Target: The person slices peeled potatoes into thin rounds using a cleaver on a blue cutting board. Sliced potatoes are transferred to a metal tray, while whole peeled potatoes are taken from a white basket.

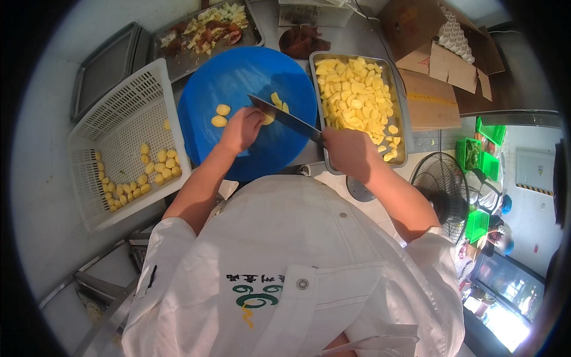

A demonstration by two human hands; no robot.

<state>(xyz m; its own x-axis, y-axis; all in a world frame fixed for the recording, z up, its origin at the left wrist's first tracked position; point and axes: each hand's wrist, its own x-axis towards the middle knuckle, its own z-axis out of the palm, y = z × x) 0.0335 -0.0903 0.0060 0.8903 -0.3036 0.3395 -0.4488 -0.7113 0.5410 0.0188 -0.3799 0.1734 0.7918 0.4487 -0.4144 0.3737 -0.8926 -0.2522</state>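
Observation:
My right hand [350, 149] grips the handle of a kitchen cleaver [290, 119], its broad blade slanting across a round blue cutting board [250, 156]. Against the blade's left side, my left hand [243, 127] has bent fingers on a peeled potato [267, 119], which the hand and blade partly hide. Cut potato pieces [280, 102] lie just beyond the blade. Two whole peeled potatoes [219, 120] rest on the board left of my left hand. To the right, a steel tray [403, 134] holds a heap of potato slices [354, 96].
At left stands a white perforated plastic basket [171, 100] with many peeled potatoes [167, 165]. Behind the board, a metal tray [178, 62] carries food scraps. Cardboard boxes [428, 102] with egg trays stand back right. A fan [439, 192] is beyond my right arm; people work farther off.

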